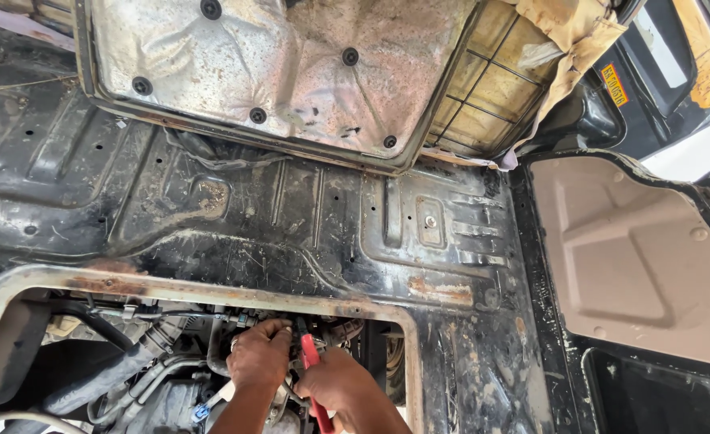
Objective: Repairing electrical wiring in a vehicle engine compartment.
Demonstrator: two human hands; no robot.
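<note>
I am looking down into a big hole in a car floor (307, 233), with engine parts below. My left hand (258, 358) is curled around some small metal parts deep in the hole, its grip closed on them. My right hand (340, 390) is just beside it, its grip closed tight on the red-handled pliers (311, 366). The pliers' tip points up between my two hands, at the spot the left fingers hold (I cannot see what the tip bites on).

I think the job is in the middle. The cover is already off and tipped up far above my hands, and the small part is still being worked on.

Left of my hands run a ribbed black hose (142, 350) and thin pipes. The floor is black, dirty metal with rust along the hole's rim. Far to the right is a tan panel (636, 257). The silver underside of the lifted cover (266, 72) has round black plugs.
</note>
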